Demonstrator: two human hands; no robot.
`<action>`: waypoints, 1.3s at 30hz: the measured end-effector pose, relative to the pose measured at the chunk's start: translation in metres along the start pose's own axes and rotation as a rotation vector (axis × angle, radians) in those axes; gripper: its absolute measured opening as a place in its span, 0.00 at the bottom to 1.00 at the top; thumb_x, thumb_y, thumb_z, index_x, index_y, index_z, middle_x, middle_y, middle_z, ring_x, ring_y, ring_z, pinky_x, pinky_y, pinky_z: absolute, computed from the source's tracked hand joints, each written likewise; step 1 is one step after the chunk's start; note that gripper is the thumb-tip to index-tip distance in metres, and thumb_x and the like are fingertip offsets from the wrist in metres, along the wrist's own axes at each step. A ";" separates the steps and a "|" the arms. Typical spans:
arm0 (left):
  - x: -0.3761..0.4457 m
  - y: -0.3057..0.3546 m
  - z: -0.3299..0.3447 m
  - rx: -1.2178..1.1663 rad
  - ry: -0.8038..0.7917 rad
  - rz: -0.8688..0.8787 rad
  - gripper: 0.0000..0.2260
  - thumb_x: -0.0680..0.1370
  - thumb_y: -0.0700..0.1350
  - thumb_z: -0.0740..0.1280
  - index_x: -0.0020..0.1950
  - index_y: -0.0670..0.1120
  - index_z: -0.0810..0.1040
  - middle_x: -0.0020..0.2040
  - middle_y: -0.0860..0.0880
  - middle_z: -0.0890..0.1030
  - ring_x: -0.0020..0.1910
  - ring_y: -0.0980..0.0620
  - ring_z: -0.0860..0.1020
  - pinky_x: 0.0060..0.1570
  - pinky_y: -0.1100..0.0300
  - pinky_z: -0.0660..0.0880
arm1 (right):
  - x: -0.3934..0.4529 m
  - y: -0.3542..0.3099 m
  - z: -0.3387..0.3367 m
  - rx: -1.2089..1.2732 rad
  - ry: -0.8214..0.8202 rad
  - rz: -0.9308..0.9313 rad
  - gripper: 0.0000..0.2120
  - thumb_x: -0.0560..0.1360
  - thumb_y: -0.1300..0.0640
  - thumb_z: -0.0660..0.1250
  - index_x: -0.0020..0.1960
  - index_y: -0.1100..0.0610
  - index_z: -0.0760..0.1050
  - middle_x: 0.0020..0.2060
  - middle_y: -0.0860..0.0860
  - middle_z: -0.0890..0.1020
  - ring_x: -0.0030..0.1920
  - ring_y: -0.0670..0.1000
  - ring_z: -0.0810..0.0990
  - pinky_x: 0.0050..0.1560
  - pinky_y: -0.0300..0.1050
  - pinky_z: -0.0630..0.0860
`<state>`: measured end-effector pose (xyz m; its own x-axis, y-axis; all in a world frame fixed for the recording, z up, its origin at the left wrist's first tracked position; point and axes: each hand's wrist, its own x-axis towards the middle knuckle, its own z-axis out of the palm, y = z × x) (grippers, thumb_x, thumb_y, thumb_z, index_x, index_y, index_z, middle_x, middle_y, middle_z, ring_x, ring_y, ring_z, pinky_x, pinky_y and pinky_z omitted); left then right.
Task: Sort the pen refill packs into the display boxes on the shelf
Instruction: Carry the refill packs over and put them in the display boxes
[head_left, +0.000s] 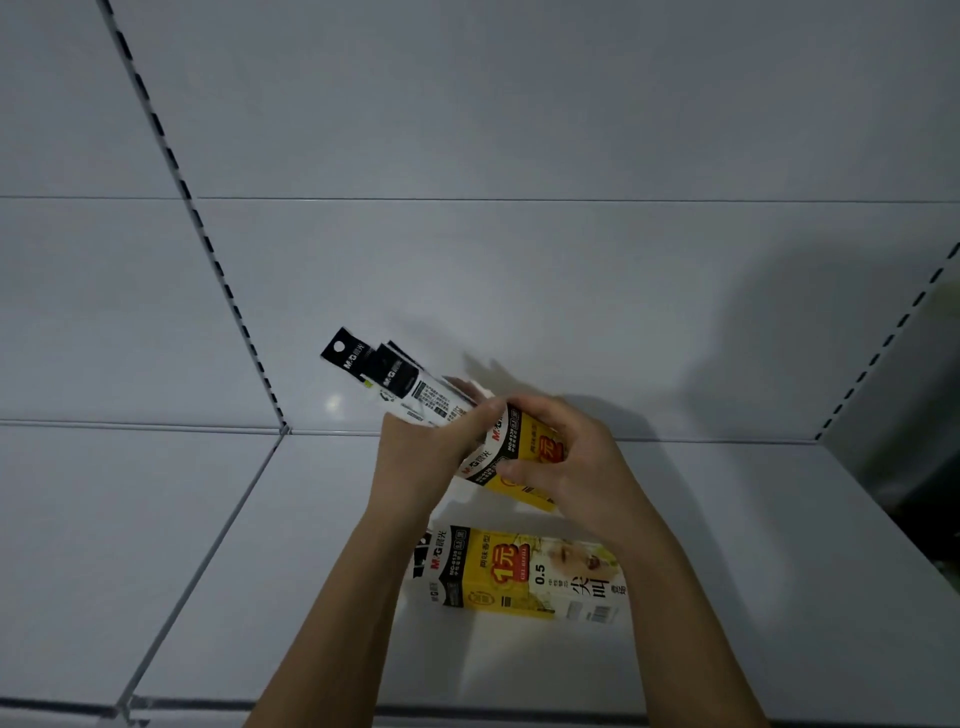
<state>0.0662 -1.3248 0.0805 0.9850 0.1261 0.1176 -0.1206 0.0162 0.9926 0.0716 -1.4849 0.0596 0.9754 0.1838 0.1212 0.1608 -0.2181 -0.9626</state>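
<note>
Two boxes: both yellow display boxes are in play, one in the hands, one lying flat on the shelf.
Refill packs (395, 376): a fanned bunch with black header cards, sticking up and to the left out of the held box's open end, raised above the shelf near the back panel.
Held display box (524, 449): yellow with a black-and-white band, tilted, caught between both hands above the shelf; its far end is hidden behind the right hand.
Left hand (423, 460): fingers curled round the lower part of the packs where they meet the box mouth, thumb across the front.
Right hand (566, 465): fingers and thumb wrapped over the box's yellow body, a firm grip, just beside the left hand.
Second display box (524, 574): lying on its side on the shelf, just below the hands, printed face up, dark pack tops at its left end.
Shelf (260, 597): pale grey metal, a seam running diagonally on the left.
Back panel (519, 130): pale grey, with slotted uprights (208, 244) at left and right.
</note>
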 end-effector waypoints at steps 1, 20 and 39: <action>0.000 0.002 -0.002 -0.005 -0.005 -0.005 0.11 0.73 0.42 0.75 0.53 0.46 0.78 0.43 0.45 0.85 0.41 0.49 0.85 0.37 0.60 0.80 | 0.001 0.000 -0.001 -0.010 -0.006 -0.002 0.27 0.69 0.63 0.77 0.64 0.44 0.77 0.53 0.41 0.83 0.55 0.41 0.82 0.55 0.44 0.81; -0.002 -0.013 -0.011 0.001 0.138 0.059 0.13 0.83 0.51 0.57 0.54 0.49 0.80 0.43 0.51 0.84 0.41 0.55 0.84 0.32 0.63 0.78 | 0.005 0.003 0.006 -0.039 -0.012 0.007 0.28 0.68 0.64 0.78 0.63 0.43 0.77 0.50 0.39 0.83 0.51 0.38 0.81 0.50 0.36 0.80; 0.005 -0.035 -0.030 0.317 -0.072 -0.014 0.12 0.81 0.41 0.63 0.52 0.53 0.85 0.44 0.55 0.86 0.44 0.58 0.83 0.45 0.63 0.78 | 0.018 0.021 0.026 -0.367 -0.007 -0.003 0.29 0.71 0.55 0.76 0.69 0.42 0.72 0.56 0.38 0.74 0.61 0.45 0.72 0.65 0.54 0.72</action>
<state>0.0720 -1.2950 0.0459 0.9939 0.0572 0.0947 -0.0739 -0.2934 0.9531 0.0888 -1.4609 0.0349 0.9740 0.1915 0.1206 0.2079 -0.5465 -0.8112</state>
